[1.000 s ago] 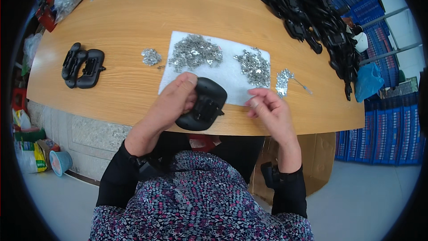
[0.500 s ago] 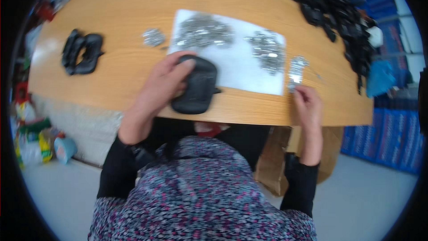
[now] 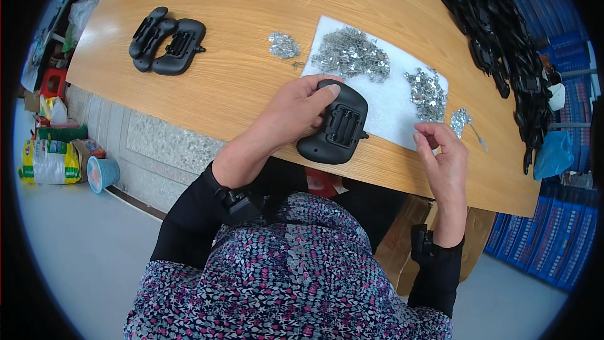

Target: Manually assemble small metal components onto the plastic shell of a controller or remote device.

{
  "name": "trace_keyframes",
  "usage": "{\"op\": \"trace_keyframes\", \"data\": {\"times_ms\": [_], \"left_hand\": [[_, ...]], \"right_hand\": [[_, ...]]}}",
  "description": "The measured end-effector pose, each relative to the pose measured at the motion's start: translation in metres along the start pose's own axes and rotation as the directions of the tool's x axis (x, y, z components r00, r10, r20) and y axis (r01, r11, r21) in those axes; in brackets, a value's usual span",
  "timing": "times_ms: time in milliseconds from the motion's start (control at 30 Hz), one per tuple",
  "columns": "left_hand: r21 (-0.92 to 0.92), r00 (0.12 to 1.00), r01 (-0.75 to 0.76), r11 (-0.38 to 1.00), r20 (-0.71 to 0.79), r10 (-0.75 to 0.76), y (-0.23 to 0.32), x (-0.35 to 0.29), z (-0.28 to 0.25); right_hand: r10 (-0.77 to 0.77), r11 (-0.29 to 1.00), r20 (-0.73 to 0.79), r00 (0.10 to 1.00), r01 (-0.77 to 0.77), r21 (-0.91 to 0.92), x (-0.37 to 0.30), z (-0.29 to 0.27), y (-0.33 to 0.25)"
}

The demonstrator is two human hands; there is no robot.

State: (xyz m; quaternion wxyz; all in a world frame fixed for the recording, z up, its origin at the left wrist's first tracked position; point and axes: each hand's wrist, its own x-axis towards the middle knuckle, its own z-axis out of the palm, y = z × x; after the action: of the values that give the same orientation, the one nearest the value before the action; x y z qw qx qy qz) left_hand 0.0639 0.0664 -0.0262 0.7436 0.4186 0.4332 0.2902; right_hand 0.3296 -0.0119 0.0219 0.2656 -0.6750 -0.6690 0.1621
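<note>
My left hand [image 3: 292, 110] grips a black game controller [image 3: 354, 110] by its left side, thumb on top. The controller's back faces up, and the battery compartment in its middle has no cover. To the right, above the table's near edge, my right hand [image 3: 445, 157] has thumb and fingertips pinched together; whatever they hold is too small to make out. Nearest to it are a small pile of metal pieces [image 3: 460, 119] and a bigger pile of metal contacts [image 3: 428, 94] on a white foam sheet [image 3: 384, 110]. Another heap of metal pieces [image 3: 352, 53] lies on the sheet's far left.
At the left of the wooden table [image 3: 245, 0] lie black controllers [image 3: 182, 47] with bare battery compartments. A small metal pile [image 3: 283, 45] sits left of the sheet. A long heap of black controllers [image 3: 481, 31] lines the right edge, beside a blue bag [image 3: 553, 154]. A thin tool [image 3: 479, 137] lies nearby.
My right hand has come away from the small metal pile, leftward toward the controller. My left hand still holds the controller. The whole view has shifted and turned.
</note>
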Motion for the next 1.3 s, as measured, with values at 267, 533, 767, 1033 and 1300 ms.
{"op": "trace_keyframes", "data": {"times_ms": [267, 533, 767, 1033, 1300], "left_hand": [[-0.243, 0.980, -0.074, 0.967, 0.162, 0.116, -0.008, -0.004, -0.011], [-0.129, 0.956, -0.196, 0.972, 0.197, 0.219, 0.000, -0.018, -0.005], [-0.301, 0.984, -0.099, 0.949, 0.114, 0.139, -0.012, -0.016, -0.012], [-0.339, 0.988, -0.118, 0.933, 0.054, 0.144, -0.015, -0.024, -0.012], [-0.406, 0.979, -0.100, 0.909, 0.122, 0.163, -0.018, -0.026, -0.006]], "right_hand": [[0.038, 0.852, 0.123, 0.992, -0.096, 0.515, 0.010, 0.036, -0.028], [-0.024, 0.532, 0.460, 0.888, -0.378, 0.757, 0.016, 0.045, -0.046], [0.026, 0.520, 0.431, 0.902, -0.381, 0.765, 0.020, 0.053, -0.044], [0.116, 0.323, 0.347, 0.931, -0.366, 0.873, 0.025, 0.053, -0.044], [0.195, 0.251, 0.321, 0.927, -0.364, 0.897, 0.021, 0.055, -0.042]]}}
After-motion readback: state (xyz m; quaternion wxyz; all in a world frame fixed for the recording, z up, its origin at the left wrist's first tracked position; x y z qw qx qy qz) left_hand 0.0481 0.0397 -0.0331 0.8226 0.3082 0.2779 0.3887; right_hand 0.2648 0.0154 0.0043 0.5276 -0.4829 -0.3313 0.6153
